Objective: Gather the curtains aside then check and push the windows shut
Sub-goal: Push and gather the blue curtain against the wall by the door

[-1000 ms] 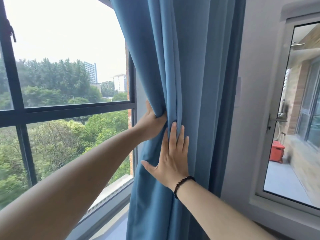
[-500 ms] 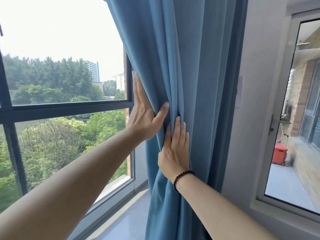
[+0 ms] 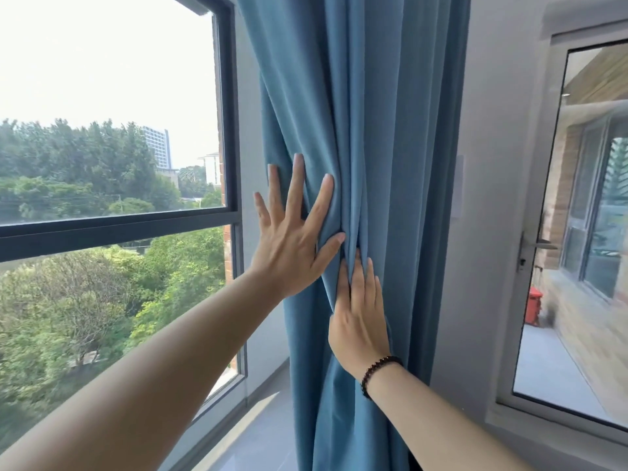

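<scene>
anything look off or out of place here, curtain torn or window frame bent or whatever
Nothing stands out. The blue curtain is bunched against the wall with no visible tear, the left hand and right hand pressed flat on its folds. The dark window frame looks straight and its glass unbroken.

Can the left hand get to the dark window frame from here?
Probably yes. The left hand lies flat on the blue curtain, just right of the window frame, with nothing between them. The right hand presses the folds lower down.
</scene>
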`<state>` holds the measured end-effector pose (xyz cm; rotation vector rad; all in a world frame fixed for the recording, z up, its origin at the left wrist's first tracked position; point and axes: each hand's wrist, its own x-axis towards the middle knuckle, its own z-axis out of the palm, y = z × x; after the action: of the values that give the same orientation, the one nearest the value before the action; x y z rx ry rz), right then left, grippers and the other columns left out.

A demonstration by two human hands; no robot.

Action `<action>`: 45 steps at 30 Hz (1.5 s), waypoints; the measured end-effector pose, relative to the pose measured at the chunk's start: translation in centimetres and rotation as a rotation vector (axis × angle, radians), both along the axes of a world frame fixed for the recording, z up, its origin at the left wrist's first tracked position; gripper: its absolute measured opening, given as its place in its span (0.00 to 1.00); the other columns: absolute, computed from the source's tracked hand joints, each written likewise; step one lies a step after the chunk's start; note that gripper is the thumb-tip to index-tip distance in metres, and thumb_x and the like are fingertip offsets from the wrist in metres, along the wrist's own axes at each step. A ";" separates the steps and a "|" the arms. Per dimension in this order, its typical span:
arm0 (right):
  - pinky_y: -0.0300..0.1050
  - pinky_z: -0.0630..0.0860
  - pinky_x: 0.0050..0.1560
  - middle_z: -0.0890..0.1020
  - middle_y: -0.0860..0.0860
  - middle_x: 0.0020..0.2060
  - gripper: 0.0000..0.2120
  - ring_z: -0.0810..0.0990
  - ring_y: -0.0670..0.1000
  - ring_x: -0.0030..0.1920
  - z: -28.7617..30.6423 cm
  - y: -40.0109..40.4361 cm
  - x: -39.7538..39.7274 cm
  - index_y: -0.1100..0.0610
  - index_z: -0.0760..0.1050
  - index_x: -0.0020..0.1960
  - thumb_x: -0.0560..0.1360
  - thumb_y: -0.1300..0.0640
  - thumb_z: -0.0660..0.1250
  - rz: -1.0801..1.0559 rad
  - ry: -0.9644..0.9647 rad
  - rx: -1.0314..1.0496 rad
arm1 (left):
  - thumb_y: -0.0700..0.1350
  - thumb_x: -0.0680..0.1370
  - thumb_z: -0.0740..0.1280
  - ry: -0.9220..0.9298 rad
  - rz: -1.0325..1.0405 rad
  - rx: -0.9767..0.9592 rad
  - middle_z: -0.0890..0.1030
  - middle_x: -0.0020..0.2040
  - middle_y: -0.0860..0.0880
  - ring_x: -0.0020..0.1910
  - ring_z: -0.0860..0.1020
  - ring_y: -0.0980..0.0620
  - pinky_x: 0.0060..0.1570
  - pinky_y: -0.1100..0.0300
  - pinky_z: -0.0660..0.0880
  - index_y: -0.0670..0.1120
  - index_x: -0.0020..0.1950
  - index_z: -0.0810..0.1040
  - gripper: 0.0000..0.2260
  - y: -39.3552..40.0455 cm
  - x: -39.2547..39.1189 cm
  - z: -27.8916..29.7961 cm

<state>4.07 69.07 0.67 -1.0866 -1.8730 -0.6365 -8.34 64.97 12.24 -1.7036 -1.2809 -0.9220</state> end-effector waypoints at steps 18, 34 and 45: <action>0.71 0.54 0.69 0.75 0.63 0.63 0.21 0.73 0.60 0.66 0.1 11.8 -1.7 0.63 0.66 0.61 0.73 0.52 0.61 -0.143 -0.130 0.164 | 0.75 0.71 0.54 -0.168 -0.212 -0.022 0.35 0.78 0.43 0.74 0.37 0.30 0.63 0.24 0.55 0.61 0.77 0.41 0.41 14.0 -1.3 1.8; 0.63 0.52 0.74 0.33 0.53 0.76 0.58 0.37 0.50 0.77 0.9 14.0 -4.3 0.55 0.29 0.75 0.67 0.32 0.65 -0.081 0.453 -0.099 | 0.74 0.73 0.52 -0.108 -0.386 -0.054 0.38 0.79 0.44 0.75 0.49 0.30 0.65 0.31 0.64 0.61 0.77 0.41 0.38 22.2 -2.9 1.8; 0.59 0.66 0.69 0.55 0.60 0.76 0.44 0.58 0.58 0.75 -0.7 16.0 -3.4 0.61 0.43 0.76 0.73 0.51 0.68 -0.163 0.260 -0.066 | 0.72 0.74 0.55 -0.103 -0.601 -0.073 0.34 0.78 0.45 0.76 0.44 0.33 0.71 0.34 0.56 0.60 0.77 0.39 0.40 23.8 0.4 1.8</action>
<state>0.65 85.03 -0.03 -1.3090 -1.6031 -0.5002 -7.89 88.79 14.08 -2.1742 -0.8745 -1.3288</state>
